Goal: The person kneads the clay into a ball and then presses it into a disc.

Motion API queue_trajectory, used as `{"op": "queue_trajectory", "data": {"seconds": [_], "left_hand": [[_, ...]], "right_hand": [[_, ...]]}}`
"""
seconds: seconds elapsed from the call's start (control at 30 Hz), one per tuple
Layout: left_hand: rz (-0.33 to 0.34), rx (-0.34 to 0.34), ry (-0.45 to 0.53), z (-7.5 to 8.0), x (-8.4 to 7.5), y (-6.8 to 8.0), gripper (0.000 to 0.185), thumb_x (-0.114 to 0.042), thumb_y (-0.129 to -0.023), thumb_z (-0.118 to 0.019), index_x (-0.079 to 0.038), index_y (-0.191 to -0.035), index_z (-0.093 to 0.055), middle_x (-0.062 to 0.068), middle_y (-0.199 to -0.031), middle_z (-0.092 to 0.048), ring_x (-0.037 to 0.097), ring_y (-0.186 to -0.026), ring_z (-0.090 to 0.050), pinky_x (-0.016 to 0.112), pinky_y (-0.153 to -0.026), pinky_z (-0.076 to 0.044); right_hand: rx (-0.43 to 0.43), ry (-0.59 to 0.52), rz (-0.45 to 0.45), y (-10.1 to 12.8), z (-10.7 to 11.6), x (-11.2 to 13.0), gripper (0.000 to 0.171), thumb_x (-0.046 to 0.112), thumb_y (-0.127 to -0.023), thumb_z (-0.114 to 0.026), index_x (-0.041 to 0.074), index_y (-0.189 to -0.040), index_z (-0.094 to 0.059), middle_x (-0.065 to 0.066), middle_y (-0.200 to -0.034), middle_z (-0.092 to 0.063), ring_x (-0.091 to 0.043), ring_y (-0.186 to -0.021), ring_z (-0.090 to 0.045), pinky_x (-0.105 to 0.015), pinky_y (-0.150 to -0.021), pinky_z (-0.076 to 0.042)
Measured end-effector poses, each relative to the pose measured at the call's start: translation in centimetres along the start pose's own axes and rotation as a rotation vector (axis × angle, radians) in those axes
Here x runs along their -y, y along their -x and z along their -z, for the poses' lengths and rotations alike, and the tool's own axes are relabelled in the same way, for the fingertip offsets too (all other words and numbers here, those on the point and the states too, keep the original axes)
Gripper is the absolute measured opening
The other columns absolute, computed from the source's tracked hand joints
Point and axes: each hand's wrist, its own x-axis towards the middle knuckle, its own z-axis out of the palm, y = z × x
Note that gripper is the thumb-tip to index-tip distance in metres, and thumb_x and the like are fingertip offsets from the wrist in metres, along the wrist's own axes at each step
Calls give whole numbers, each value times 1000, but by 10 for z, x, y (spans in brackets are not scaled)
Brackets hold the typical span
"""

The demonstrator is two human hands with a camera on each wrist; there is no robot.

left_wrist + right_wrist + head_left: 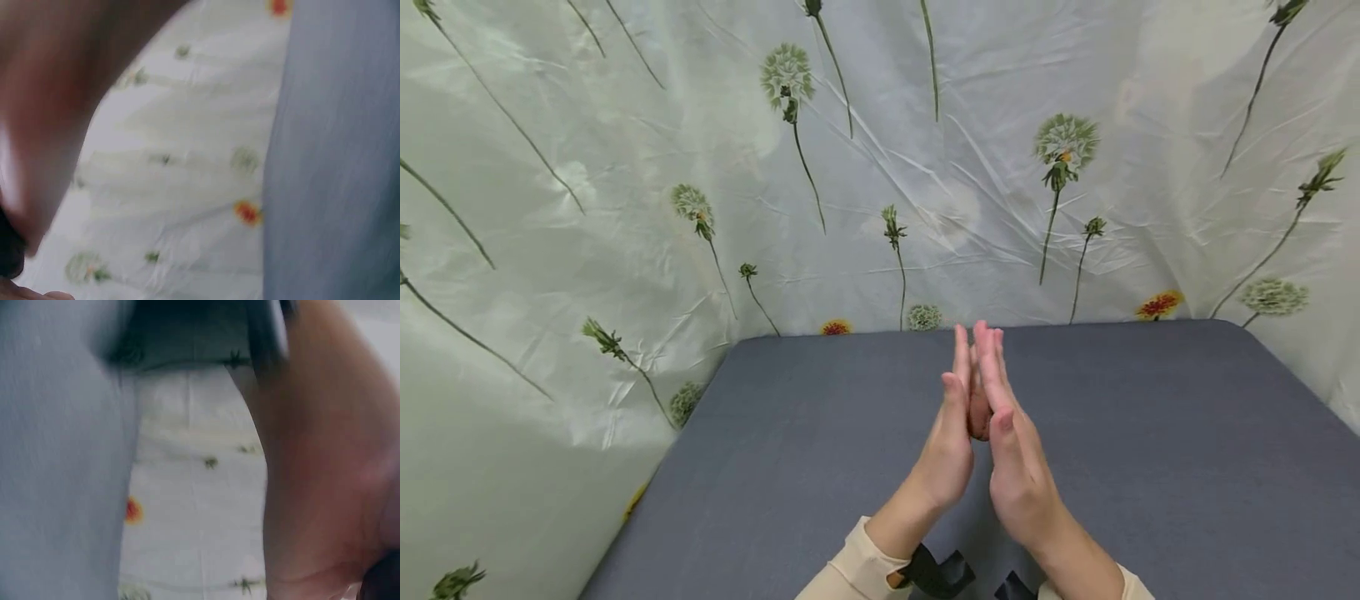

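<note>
- The left hand [951, 442] and right hand [1011, 450] stood palm to palm above the grey desk [1150, 467], fingers straight; a small brownish object [978, 414] showed in the gap between the palms, what it was I could not tell.
- Risk, as I judged it: pressed flat rather than gripped, the object could slip down onto the desk if the palms parted or tilted.
- Both wrist views were blurred; only the flowered backdrop [625, 208] read.

Both wrist views blurred, left hand [44, 125] and right hand [325, 462] mere smears cut by the frame; palms' inner faces hidden; cream sleeves [850, 575] cropped at the bottom edge.
</note>
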Motion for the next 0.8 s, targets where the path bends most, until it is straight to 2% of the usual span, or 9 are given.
{"op": "queue_trajectory", "data": {"seconds": [0.1,0.27,0.4,0.47,0.53,0.63,0.7,0.77,0.8], "left_hand": [[-24,30,-80,-10,0,6,73,-69,-107,9,-31,-168,22,-12,-181,-3,8,-167,-6,50,-134,-15],[-100,-25,-169,-13,-13,14,71,-64,-109,10,-28,-170,19,-10,-181,7,14,-168,6,62,-134,-4],[-107,-80,-87,-2,-24,14,76,-75,-105,5,-38,-169,19,-10,-181,4,15,-157,-37,47,-126,-35],[-83,-108,-33,7,-25,12,80,-82,-101,2,-42,-168,19,-11,-181,3,16,-120,-65,35,-104,-52],[-65,-145,1,16,-26,9,84,-86,-99,-1,-43,-169,18,-12,-181,-1,14,-82,-58,25,-75,-52],[-52,-200,47,27,-24,4,86,-89,-97,-4,-46,-169,13,-14,-180,-8,16,-115,-64,29,-89,-56],[-46,-220,84,31,-22,1,85,-90,-97,-6,-48,-169,10,-16,-179,-12,13,-157,-36,41,-114,-50],[-40,-209,113,32,-20,-1,85,-90,-97,-9,-49,-169,9,-16,-179,-14,11,-169,-1,51,-132,-29],[-35,-192,118,31,-19,-3,86,-90,-96,-10,-49,-169,9,-15,-179,-14,14,-169,-5,50,-133,-27]], "right_hand": [[-8,-53,-41,-6,9,-2,62,44,-119,-10,15,-174,-6,1,-183,-7,-22,-169,0,-12,-124,-26],[44,-96,-98,-7,10,-10,62,43,-119,-8,15,-173,1,0,-183,1,-23,-168,3,-10,-123,-27],[73,-91,-121,-1,-3,-13,59,39,-119,-6,19,-174,3,-3,-183,-1,-15,-169,0,-9,-125,-15],[85,-78,-117,3,-11,-11,58,37,-119,-6,20,-174,2,-1,-183,-3,-12,-169,-2,-10,-126,-11],[114,-75,-103,8,-18,-7,57,34,-119,-7,20,-174,2,0,-183,-2,-13,-169,0,-10,-127,-5],[166,-59,-70,14,-27,-2,57,30,-120,-9,17,-174,1,0,-183,2,-19,-170,4,-12,-129,-3],[187,-40,-42,16,-30,1,56,28,-120,-10,14,-174,-2,-2,-183,4,-22,-170,6,-14,-130,-2],[178,-23,-16,16,-30,3,57,27,-119,-11,12,-174,-5,-4,-183,2,-25,-170,6,-16,-132,-1],[164,-16,-6,15,-29,4,57,27,-119,-11,10,-173,-7,-5,-183,0,-26,-170,5,-17,-132,-1]]}}
